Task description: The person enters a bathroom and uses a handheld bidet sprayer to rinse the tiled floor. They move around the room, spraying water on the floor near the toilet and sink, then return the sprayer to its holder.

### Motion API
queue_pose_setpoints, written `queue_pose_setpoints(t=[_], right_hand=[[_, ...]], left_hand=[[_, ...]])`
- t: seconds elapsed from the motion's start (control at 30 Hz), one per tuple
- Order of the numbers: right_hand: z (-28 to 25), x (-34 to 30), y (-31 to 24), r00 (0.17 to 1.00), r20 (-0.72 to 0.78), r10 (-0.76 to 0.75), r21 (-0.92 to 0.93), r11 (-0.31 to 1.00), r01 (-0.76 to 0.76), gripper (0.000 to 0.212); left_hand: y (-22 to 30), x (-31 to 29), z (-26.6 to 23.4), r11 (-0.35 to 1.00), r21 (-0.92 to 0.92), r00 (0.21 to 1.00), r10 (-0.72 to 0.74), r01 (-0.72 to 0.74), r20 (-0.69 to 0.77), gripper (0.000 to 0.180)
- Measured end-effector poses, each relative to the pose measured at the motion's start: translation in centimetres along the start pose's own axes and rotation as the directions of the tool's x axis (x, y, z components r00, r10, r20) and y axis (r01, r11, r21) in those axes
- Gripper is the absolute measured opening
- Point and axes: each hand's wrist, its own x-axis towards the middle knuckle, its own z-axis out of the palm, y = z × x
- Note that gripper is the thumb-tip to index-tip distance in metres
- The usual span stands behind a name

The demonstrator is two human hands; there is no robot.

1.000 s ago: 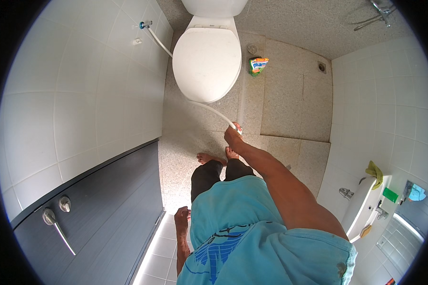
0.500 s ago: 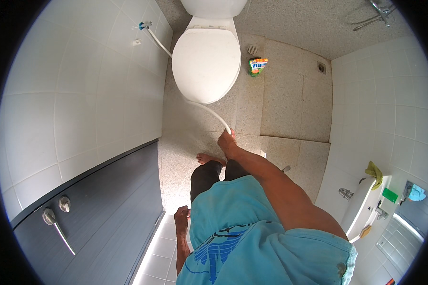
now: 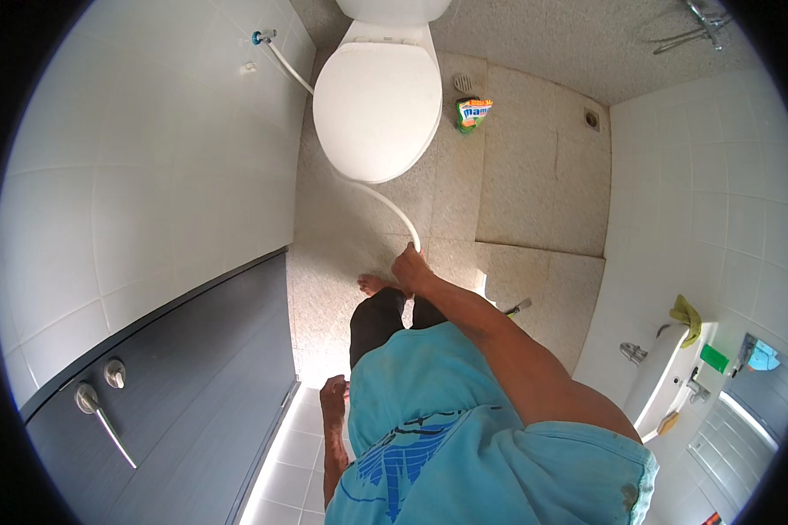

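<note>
A white hose point(image 3: 383, 198) runs from the wall tap point(image 3: 263, 37) behind and under the toilet point(image 3: 377, 109), then curves toward me. My right hand point(image 3: 411, 265) is closed around its near end, low above the floor in front of the toilet. The lid of the toilet is down. Beside my left thigh hangs my left hand point(image 3: 334, 400), close to the blue shirt; its fingers are mostly hidden. Just past my right forearm, part of a grey object with a flat end point(image 3: 520, 306) shows on the floor.
A green and orange packet point(image 3: 474, 115) stands on the tiles right of the toilet, by a round drain point(image 3: 463, 83). A white sink point(image 3: 671, 381) with a green cloth point(image 3: 687, 320) is at right. A grey door point(image 3: 175, 385) with a lever handle fills the lower left.
My right hand has moved slightly toward me and to the left, drawing the hose end along. More of the grey object beside my forearm shows. My left hand hangs almost unchanged.
</note>
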Motion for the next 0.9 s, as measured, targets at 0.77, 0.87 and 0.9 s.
queue_pose_setpoints(t=[0.77, 0.87, 0.9], right_hand=[[0.6, -1.9, 0.9, 0.986, 0.168, -0.001, -0.208, 0.977, 0.037, 0.011], [-1.6, -2.4, 0.9, 0.956, 0.294, 0.016, -0.233, 0.971, 0.056, 0.014], [-0.9, -2.0, 0.6, 0.965, 0.263, 0.012, -0.290, 0.955, 0.067, 0.014]], left_hand=[[-0.5, 0.3, 0.2, 0.999, -0.046, 1.000, 0.020, -0.019, 0.020, 0.037], [0.0, 0.6, -0.2, 0.999, -0.044, 1.000, -0.008, 0.009, 0.013, 0.036], [0.0, 0.7, -0.3, 0.999, -0.041, 1.000, -0.019, 0.020, 0.011, 0.036]])
